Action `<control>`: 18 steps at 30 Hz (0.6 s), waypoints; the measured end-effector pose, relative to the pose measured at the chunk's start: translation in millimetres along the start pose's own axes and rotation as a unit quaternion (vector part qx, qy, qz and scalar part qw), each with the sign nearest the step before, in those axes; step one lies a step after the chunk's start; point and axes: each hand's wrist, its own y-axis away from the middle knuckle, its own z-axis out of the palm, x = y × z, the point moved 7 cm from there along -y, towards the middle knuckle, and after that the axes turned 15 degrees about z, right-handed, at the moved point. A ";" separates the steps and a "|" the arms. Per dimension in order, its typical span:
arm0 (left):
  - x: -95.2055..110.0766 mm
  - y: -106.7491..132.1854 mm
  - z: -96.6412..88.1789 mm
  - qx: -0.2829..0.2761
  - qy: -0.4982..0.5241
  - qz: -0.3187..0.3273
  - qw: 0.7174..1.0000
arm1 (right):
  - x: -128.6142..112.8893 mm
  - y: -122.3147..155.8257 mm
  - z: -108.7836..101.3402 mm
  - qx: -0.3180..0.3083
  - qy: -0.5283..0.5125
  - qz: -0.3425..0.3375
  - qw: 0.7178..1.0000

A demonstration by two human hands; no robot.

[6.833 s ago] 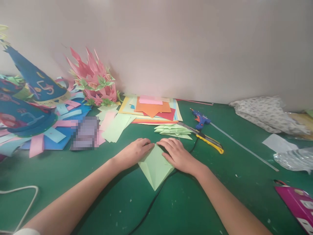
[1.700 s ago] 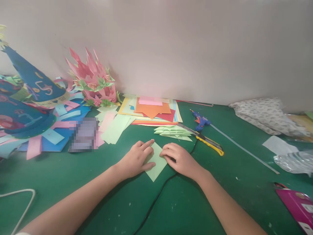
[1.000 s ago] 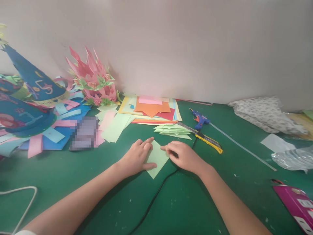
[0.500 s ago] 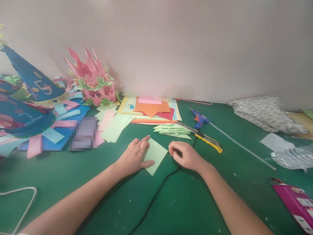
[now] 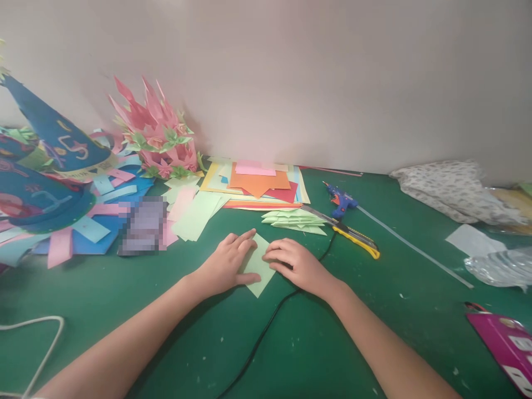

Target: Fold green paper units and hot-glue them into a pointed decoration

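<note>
A small pale green square of paper lies on the green tabletop, turned so that one corner points toward me. Across its left part rests my left hand, fingers stretched out and thumb spread apart, pressing it flat. My right hand reaches over the paper's right corner with its fingers extended, the fingertips on the sheet and the thumb slightly apart. That right corner is hidden under the hand. Just beyond, folded pale green papers lie in an overlapping pile.
Behind lie stacked coloured sheets. To the right are a yellow utility knife, a blue glue gun and its glue stick. A black cable crosses the table. Blue party hats and a pink paper crown stand left.
My right hand has moved left, from beside the paper onto its right corner, and its curled fingers have straightened. My left hand stays on the paper.
</note>
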 end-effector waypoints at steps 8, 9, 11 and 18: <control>2.6 13.3 -9.0 -0.021 0.045 0.024 0.999 | 6.2 3.5 -1.8 -0.030 -0.011 0.033 0.999; 3.1 13.7 -10.0 -0.016 0.052 0.029 0.998 | 6.9 4.0 -1.4 -0.036 -0.012 0.038 0.999; 2.6 13.9 -11.6 -0.009 0.062 0.032 0.998 | 7.6 4.5 -1.5 -0.041 -0.015 0.042 0.998; 2.2 9.0 -13.2 0.017 0.042 0.055 0.997 | 2.7 4.9 -2.5 -0.026 0.021 -0.008 0.999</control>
